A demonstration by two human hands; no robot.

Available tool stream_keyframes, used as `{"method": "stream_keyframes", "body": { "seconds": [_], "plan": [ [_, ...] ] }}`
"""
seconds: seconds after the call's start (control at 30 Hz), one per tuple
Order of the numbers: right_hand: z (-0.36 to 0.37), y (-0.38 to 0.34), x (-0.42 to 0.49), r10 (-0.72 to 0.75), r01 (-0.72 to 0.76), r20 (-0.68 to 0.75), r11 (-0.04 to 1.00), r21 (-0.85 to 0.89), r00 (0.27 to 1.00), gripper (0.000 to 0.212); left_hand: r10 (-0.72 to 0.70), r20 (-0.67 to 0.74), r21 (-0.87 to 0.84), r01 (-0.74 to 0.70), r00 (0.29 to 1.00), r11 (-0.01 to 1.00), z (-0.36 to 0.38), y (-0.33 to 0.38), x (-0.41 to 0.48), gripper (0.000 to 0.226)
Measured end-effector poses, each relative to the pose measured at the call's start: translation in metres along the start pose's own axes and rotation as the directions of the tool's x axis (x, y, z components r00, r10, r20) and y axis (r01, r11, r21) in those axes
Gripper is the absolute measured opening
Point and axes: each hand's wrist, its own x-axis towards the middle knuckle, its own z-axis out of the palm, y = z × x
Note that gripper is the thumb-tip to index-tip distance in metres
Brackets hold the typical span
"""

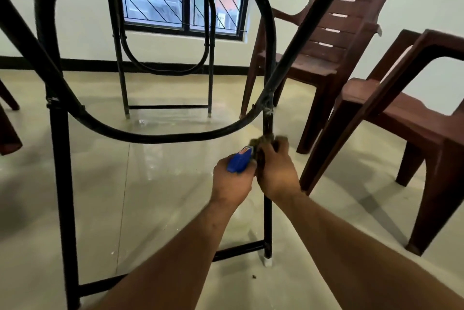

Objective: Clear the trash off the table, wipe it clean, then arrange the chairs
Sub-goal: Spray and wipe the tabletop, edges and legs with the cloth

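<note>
I look from low down, under the folding table, whose black metal leg frame (59,159) fills the near view. My left hand (232,179) grips a small blue box (239,162) with a red label. My right hand (276,171) is curled round a dark, blurred wad (266,139) held against the table's right upright leg (268,219). Both hands sit side by side, touching, just above the floor. Two brown plastic chairs (324,58) (411,121) stand to the right of the leg.
The table's second leg frame (168,71) stands farther back below a barred window (180,6). Part of another brown chair (7,119) shows at the left edge. Small crumbs (254,277) lie on the glossy tiled floor near the leg's white foot (267,261).
</note>
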Motion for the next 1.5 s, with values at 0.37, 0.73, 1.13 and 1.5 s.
{"method": "stream_keyframes", "body": {
  "seconds": [0.37,0.73,1.13,1.5],
  "plan": [
    [-0.048,-0.04,0.043,-0.222,0.247,-0.299,0.968,0.048,0.928,0.035,-0.024,-0.01,-0.079,0.024,1.0,0.997,-0.017,0.0,0.004,0.011],
    [-0.07,-0.078,0.045,0.01,0.327,-0.761,0.899,0.291,0.649,0.024,-0.004,0.043,-0.073,0.007,0.999,0.997,-0.004,-0.002,-0.004,0.01],
    [-0.071,-0.081,0.063,0.058,0.316,-0.644,0.835,0.45,0.763,0.029,0.017,0.048,-0.048,-0.015,0.999,0.999,-0.003,-0.015,-0.003,0.027],
    [-0.036,-0.052,0.058,0.096,0.033,-0.31,0.922,0.386,0.946,0.052,-0.001,0.075,-0.018,0.002,0.997,1.0,0.003,-0.043,-0.004,0.015]
  ]
}}
